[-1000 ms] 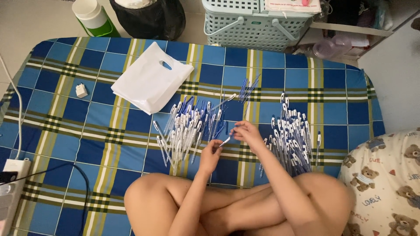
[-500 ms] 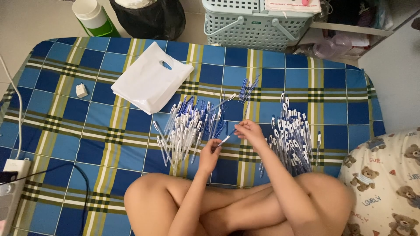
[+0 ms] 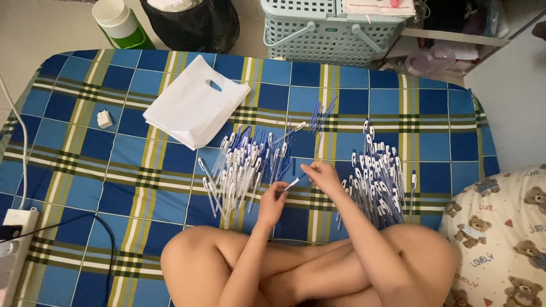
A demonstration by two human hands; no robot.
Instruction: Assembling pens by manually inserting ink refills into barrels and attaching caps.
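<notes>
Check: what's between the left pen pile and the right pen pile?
Head view: both hands, left hand and right hand, hold one pen over the checked blanket.

The bed sheet is blue plaid with yellow-green stripes; the pens are white and blue; the bag white; the basket pale green.

A mattress with a blue, yellow and white checked sheet fills most of the view and lies on a pale tiled floor. Beyond its far edge stand a white and green jug, a black bag and a pale green plastic basket with folding handles. At far right is a low shelf of clutter. A teddy-bear print pillow sits at the near right corner. A white power strip with cables lies at the left edge. The light is soft and even.
</notes>
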